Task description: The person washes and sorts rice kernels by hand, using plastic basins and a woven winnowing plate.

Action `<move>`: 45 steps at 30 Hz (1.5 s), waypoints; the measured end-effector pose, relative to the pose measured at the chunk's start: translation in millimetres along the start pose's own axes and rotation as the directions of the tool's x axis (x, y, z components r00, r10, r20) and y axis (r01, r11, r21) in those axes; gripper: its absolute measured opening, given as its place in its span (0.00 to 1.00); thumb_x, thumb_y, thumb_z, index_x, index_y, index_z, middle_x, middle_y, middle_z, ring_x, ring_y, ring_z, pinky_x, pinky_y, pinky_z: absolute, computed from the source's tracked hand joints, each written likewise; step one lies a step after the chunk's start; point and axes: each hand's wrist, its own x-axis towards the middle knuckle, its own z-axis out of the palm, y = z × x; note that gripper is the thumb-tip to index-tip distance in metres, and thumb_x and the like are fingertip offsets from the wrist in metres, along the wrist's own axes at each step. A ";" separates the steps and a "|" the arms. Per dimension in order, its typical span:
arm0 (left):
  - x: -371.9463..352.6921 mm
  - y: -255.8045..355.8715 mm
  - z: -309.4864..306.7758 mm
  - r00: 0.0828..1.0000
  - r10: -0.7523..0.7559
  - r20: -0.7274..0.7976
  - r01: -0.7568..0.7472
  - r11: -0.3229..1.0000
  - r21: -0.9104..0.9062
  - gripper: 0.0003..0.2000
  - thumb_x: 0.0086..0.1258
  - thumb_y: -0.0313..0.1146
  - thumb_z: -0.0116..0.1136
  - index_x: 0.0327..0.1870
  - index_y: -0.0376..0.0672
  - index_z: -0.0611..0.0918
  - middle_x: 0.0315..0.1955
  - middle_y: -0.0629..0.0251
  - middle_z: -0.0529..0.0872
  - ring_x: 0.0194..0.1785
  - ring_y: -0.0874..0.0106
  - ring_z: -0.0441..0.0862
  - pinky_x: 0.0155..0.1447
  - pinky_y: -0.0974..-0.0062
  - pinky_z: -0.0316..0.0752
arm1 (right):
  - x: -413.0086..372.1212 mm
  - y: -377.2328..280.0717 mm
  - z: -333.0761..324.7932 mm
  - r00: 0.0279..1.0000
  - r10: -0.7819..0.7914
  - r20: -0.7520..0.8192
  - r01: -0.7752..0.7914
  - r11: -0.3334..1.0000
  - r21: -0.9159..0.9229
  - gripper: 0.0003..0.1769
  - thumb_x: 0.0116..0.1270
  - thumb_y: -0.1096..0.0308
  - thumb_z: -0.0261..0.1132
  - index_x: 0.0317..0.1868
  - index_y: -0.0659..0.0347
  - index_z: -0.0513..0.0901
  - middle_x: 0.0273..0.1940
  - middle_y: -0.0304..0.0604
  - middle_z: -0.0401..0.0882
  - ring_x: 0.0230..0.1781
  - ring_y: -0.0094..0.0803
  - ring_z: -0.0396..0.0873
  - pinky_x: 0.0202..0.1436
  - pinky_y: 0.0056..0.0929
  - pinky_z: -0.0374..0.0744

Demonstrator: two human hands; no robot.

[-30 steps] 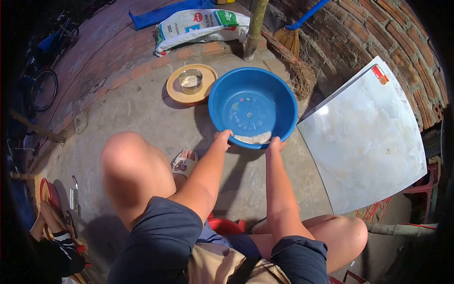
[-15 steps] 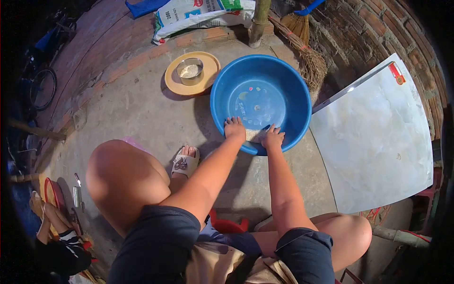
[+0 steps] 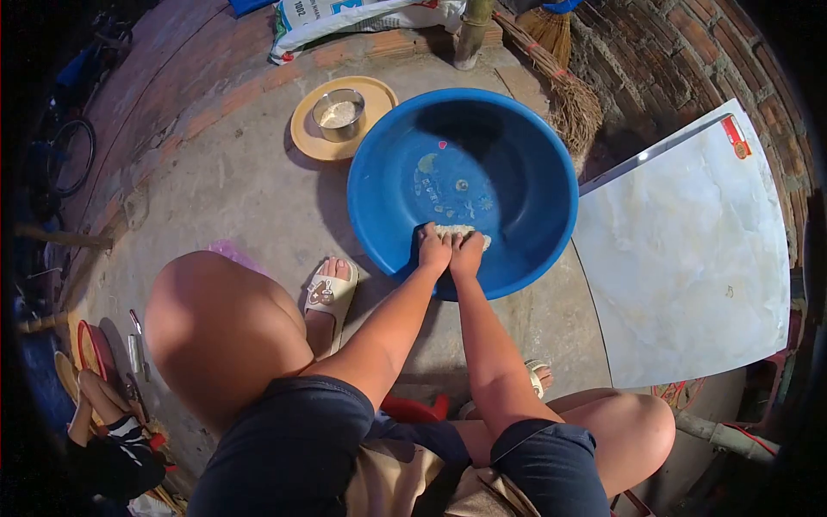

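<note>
Yellow round plastic plate point(image 3: 308, 142) sits on the grey concrete floor point(image 3: 241, 198) at the left, with a small steel bowl point(image 3: 339, 114) of something pale on it. Just beside it to the right lies the big round blue plastic basin point(image 3: 525, 164). At its near inner wall the left hand point(image 3: 433, 250) and right hand point(image 3: 466, 254) press side by side, touching, onto a small heap of pale grainy stuff point(image 3: 457, 231). The fingers are curled down, but whether they clasp any of it I cannot tell. Farther right lies a white marbled slab point(image 3: 689, 258).
</note>
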 end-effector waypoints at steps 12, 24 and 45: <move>16.8 -5.2 6.8 0.861 -0.205 0.465 0.488 0.081 -0.869 0.18 0.70 0.45 0.41 0.49 0.42 0.75 0.48 0.61 0.78 0.50 0.63 0.76 0.55 0.66 0.69 | 12.4 8.0 13.7 0.797 0.382 0.467 -0.593 0.350 0.725 0.15 0.68 0.60 0.49 0.40 0.64 0.75 0.34 0.42 0.77 0.34 0.33 0.75 0.39 0.33 0.73; 45.4 12.3 -4.9 0.815 -0.388 0.431 0.499 0.093 -0.861 0.14 0.67 0.42 0.45 0.33 0.43 0.79 0.35 0.63 0.81 0.38 0.65 0.78 0.44 0.67 0.73 | 21.8 -39.7 10.1 0.963 0.029 0.266 -0.230 0.601 0.766 0.17 0.65 0.61 0.56 0.27 0.67 0.79 0.24 0.37 0.77 0.26 0.23 0.70 0.31 0.26 0.71; 34.7 63.3 -26.6 0.982 0.141 -0.128 -0.134 0.989 0.064 0.12 0.58 0.33 0.52 0.40 0.41 0.80 0.37 0.49 0.82 0.43 0.53 0.79 0.50 0.62 0.72 | 45.3 0.9 30.5 0.915 0.394 -0.085 -0.371 0.905 0.208 0.17 0.54 0.65 0.52 0.43 0.63 0.77 0.42 0.60 0.77 0.44 0.55 0.75 0.51 0.44 0.71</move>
